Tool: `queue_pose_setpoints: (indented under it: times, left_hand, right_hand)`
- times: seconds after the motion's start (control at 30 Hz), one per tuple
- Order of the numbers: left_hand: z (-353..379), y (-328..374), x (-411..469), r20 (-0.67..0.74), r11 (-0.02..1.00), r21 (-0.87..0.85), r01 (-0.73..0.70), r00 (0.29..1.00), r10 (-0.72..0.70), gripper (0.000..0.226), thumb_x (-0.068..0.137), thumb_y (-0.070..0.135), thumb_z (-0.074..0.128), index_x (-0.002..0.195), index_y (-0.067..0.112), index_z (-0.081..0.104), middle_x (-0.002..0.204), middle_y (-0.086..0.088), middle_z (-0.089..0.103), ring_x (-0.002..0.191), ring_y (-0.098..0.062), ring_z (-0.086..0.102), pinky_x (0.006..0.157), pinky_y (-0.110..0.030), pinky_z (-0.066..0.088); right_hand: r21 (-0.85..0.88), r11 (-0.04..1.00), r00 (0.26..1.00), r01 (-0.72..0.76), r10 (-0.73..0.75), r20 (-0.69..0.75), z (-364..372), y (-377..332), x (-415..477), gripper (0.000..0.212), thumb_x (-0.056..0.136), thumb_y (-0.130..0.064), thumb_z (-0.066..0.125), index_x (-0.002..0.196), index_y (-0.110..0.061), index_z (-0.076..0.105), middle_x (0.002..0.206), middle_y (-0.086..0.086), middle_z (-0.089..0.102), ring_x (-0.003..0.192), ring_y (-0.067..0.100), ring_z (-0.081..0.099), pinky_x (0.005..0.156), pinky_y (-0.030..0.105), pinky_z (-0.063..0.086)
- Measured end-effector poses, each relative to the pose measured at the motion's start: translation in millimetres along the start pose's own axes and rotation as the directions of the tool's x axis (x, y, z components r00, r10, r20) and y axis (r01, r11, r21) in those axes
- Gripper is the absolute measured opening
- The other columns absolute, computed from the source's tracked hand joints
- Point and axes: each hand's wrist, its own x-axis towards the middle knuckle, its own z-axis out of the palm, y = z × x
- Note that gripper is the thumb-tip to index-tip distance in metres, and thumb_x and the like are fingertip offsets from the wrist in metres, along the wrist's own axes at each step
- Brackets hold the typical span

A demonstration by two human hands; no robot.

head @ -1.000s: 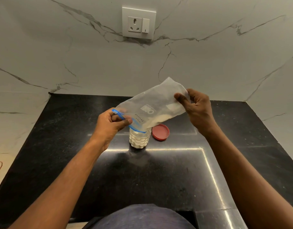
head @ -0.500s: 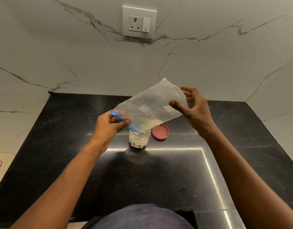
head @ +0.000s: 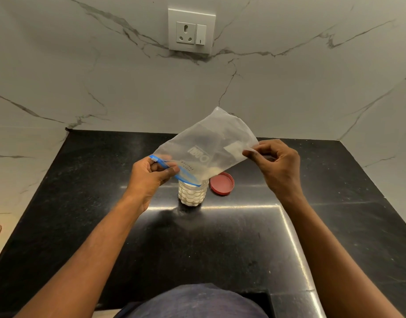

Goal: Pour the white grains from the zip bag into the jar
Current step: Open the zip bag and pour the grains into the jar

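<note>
Head view: the zip bag (head: pixel 209 148) slants down-left, its mouth over the jar (head: pixel 193 195); left hand (head: pixel 149 177) pinches the zipper, right hand (head: pixel 275 166) apparently pinches the raised corner.

Clear plastic zip bag (head: pixel 211 145), dimpled jar (head: pixel 193 193) (see-through), glossy black stone counter (head: pixel 335 226).

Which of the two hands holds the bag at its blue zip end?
The left hand. It grips the bag by the blue zip just over the jar; the right hand pinches the raised bottom corner.
</note>
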Motion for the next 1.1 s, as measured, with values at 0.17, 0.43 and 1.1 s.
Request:
queue_pose_setpoints:
  times: [0.17, 0.43, 1.1]
  left_hand:
    - [2, 3, -3, -0.012, 0.999, -0.041, 0.003, 1.000, -0.004, 0.029, 0.087, -0.004, 0.077, 0.108, 0.014, 0.070, 0.091, 0.002, 0.084, 0.089, -0.009, 0.080, 0.070, -0.018, 0.063]
    - [3, 1, -4, -0.007, 0.999, -0.051, 0.002, 1.000, -0.002, 0.031, 0.086, -0.004, 0.079, 0.112, 0.010, 0.071, 0.095, -0.003, 0.084, 0.090, -0.011, 0.081, 0.072, -0.020, 0.063]
    - [1, 2, -5, -0.034, 0.998, -0.054, 0.012, 0.999, -0.014, 0.027, 0.085, 0.002, 0.081, 0.104, 0.018, 0.071, 0.090, 0.003, 0.084, 0.087, -0.009, 0.080, 0.070, -0.018, 0.062]
  right_hand:
    - [0.073, 0.996, 0.990, -0.047, 0.037, 0.137, -3, -5, 4, 0.016, 0.092, -0.016, 0.079, 0.108, -0.012, 0.079, 0.101, -0.002, 0.079, 0.093, 0.015, 0.076, 0.089, 0.038, 0.064]
    - [0.407, 0.872, 0.957, -0.273, 0.205, 0.203, 10, -3, -1, 0.081, 0.068, -0.019, 0.098, 0.135, -0.026, 0.054, 0.116, 0.009, 0.077, 0.109, 0.019, 0.076, 0.092, 0.034, 0.063]
    - [0.273, 0.918, 0.924, -0.289, 0.192, 0.331, 55, -15, -10, 0.029, 0.086, -0.006, 0.083, 0.111, -0.016, 0.075, 0.106, 0.006, 0.081, 0.101, 0.019, 0.078, 0.095, 0.040, 0.063]
